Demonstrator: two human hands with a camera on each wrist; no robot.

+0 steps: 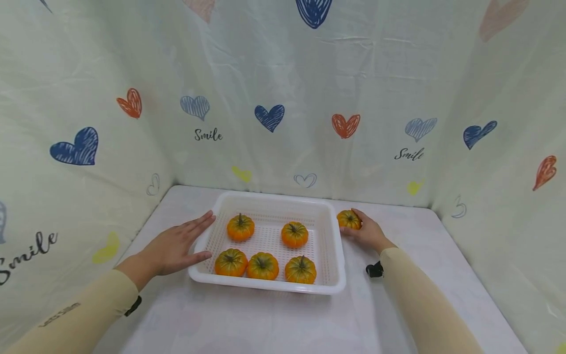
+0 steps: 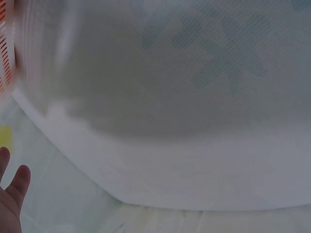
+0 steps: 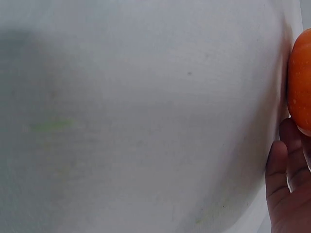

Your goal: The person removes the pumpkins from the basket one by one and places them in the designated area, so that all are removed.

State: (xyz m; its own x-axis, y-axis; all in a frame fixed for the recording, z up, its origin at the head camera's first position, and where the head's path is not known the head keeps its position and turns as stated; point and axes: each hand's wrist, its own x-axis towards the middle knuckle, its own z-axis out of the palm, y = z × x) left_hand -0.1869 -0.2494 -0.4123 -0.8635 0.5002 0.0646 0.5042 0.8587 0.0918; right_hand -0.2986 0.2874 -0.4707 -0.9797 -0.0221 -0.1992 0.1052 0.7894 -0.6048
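Head view shows the right hand's grip (image 1: 366, 233) curled around a small orange pumpkin (image 1: 348, 219), which sits on the surface (image 1: 247, 319) just beside the right wall of a white basket (image 1: 269, 285). Five similar pumpkins (image 1: 262, 266) stand inside: three along the near side, two farther back. The left hand's grip (image 1: 179, 246) is spread, straight fingers and thumb apart at the basket's left rim, holding nothing.

The curtain (image 1: 274, 64) reads "Smile" thrice (left-sleeve lettering (image 1: 59, 315) unclear).
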